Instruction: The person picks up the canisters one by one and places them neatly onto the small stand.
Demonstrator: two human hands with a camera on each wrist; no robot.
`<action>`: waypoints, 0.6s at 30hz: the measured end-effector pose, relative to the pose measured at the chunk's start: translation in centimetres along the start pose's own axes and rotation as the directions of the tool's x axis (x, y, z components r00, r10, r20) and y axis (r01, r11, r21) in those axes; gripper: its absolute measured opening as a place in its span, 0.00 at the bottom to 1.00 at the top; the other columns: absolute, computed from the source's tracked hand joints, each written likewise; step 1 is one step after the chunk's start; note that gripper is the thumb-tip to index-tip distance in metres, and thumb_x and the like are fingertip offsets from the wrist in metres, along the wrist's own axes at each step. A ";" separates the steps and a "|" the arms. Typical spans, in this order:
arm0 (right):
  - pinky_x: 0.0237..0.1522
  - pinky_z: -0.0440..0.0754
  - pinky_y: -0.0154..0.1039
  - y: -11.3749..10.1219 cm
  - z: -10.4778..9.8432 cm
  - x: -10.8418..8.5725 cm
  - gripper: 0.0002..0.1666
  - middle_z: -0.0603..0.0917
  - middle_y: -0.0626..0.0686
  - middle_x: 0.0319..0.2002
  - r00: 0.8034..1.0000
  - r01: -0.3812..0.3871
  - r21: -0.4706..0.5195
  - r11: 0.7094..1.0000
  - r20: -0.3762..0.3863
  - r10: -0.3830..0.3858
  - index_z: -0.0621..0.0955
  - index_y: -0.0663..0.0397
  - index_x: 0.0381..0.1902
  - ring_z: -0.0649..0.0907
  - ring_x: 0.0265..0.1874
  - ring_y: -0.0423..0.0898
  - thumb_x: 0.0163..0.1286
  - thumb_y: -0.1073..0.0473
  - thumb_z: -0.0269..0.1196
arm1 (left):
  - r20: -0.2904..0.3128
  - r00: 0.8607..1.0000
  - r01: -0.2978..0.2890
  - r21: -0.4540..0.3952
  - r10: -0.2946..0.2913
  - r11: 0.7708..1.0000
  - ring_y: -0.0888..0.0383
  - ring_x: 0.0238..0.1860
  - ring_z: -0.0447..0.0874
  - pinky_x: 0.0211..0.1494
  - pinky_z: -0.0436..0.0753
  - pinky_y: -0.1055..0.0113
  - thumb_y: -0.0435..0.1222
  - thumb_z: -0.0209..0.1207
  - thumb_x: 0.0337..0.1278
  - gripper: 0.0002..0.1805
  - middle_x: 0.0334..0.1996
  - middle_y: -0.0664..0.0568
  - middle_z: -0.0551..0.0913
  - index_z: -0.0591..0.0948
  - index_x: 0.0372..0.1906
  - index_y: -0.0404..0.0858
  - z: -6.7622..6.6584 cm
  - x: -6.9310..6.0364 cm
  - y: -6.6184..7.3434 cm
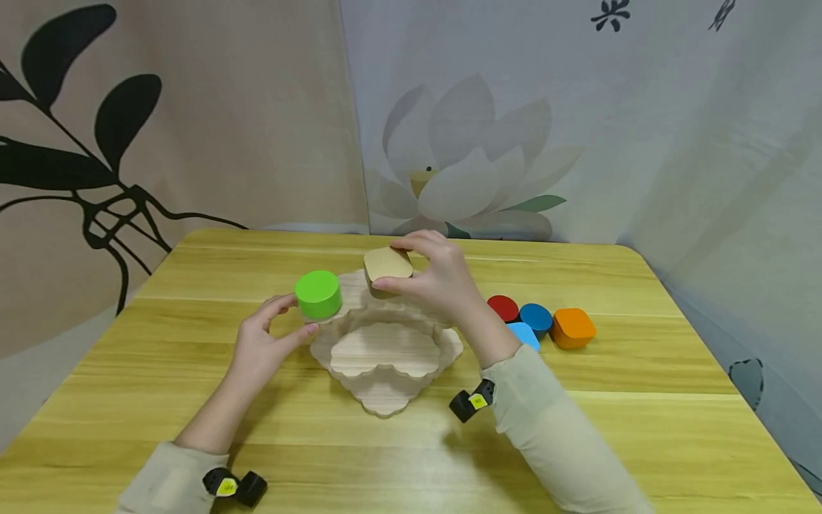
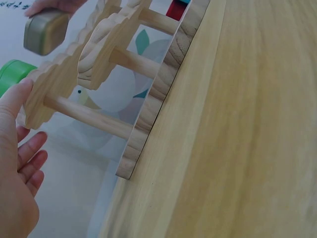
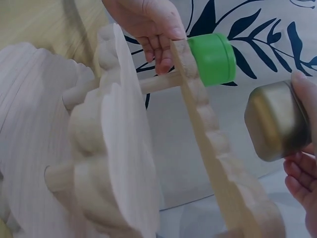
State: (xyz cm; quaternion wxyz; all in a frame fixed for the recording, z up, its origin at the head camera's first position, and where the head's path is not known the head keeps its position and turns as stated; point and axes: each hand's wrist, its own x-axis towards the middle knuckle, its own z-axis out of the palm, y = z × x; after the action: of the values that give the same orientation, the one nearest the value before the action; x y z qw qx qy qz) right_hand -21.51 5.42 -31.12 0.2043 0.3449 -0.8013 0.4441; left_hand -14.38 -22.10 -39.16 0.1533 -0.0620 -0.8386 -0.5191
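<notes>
The right hand point(image 1: 444, 275), upper centre of the head frame, holds a gold tin point(image 1: 388, 264) between thumb and fingers. The tin is suspended above the top tier point(image 1: 353, 287) of a wooden stand point(image 1: 384, 351); both wrist frames show a gap between tin and tier.

The left hand point(image 1: 262, 344), left of centre in the head frame, has thumb and index finger set wide. The thumb touches the edge of the top tier; the remaining fingers are loosely bent below it in the left wrist frame. A green tin point(image 1: 317, 294) rests on the left end of the top tier, beside the index fingertip. Contact between that fingertip and the tin cannot be determined.

The stand comprises three scalloped tiers joined by round dowels point(image 2: 91, 118). Its lowest tier rests on the table point(image 1: 122, 400) at frame centre.

Right of centre, four items are grouped on the table: a red tin point(image 1: 503, 308), a dark blue tin point(image 1: 536, 318), a light blue tin point(image 1: 526, 334) partly hidden by the right forearm, and an orange tin point(image 1: 574, 328).
</notes>
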 end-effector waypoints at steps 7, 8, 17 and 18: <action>0.44 0.77 0.36 0.3 1.5 0.6 0.34 0.83 0.48 0.41 1.000 -0.010 0.020 1.000 0.024 0.009 0.84 0.60 0.47 0.77 0.44 0.42 0.43 0.49 0.79 | 0.001 1.000 -0.011 0.007 0.011 1.000 0.43 0.60 0.65 0.62 0.60 0.36 0.38 0.71 0.48 0.31 0.57 0.42 0.75 0.76 0.59 0.35 0.0 0.0 -0.1; 0.43 0.78 0.36 0.4 1.7 0.7 0.33 0.83 0.48 0.41 1.000 -0.011 0.021 1.000 0.028 0.010 0.84 0.60 0.46 0.77 0.44 0.41 0.43 0.49 0.79 | 0.001 1.000 -0.013 0.007 0.013 1.000 0.43 0.60 0.65 0.62 0.60 0.36 0.38 0.71 0.48 0.31 0.57 0.42 0.75 0.76 0.59 0.35 0.0 0.0 -0.2; 0.42 0.78 0.31 -0.1 2.9 1.1 0.34 0.82 0.49 0.43 0.994 -0.070 -0.013 0.997 0.087 0.071 0.84 0.60 0.47 0.77 0.45 0.41 0.44 0.47 0.79 | 0.002 1.000 -0.022 0.009 0.022 1.000 0.43 0.59 0.65 0.62 0.61 0.36 0.37 0.72 0.48 0.30 0.57 0.42 0.75 0.76 0.59 0.35 0.0 0.0 -0.2; 0.42 0.78 0.30 -0.2 3.0 1.1 0.34 0.82 0.49 0.43 0.992 -0.079 -0.017 0.997 0.093 0.080 0.84 0.59 0.47 0.77 0.45 0.41 0.45 0.47 0.79 | 0.002 1.000 -0.022 0.010 0.022 1.000 0.43 0.59 0.66 0.62 0.61 0.36 0.38 0.71 0.48 0.30 0.57 0.42 0.75 0.76 0.59 0.35 0.0 0.0 -0.2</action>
State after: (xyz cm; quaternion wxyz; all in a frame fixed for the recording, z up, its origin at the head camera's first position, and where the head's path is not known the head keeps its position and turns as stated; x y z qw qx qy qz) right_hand -22.23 2.40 -31.85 0.1510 0.3318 -0.8261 0.4297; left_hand -14.44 -22.23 -39.33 0.1586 -0.0711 -0.8406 -0.5130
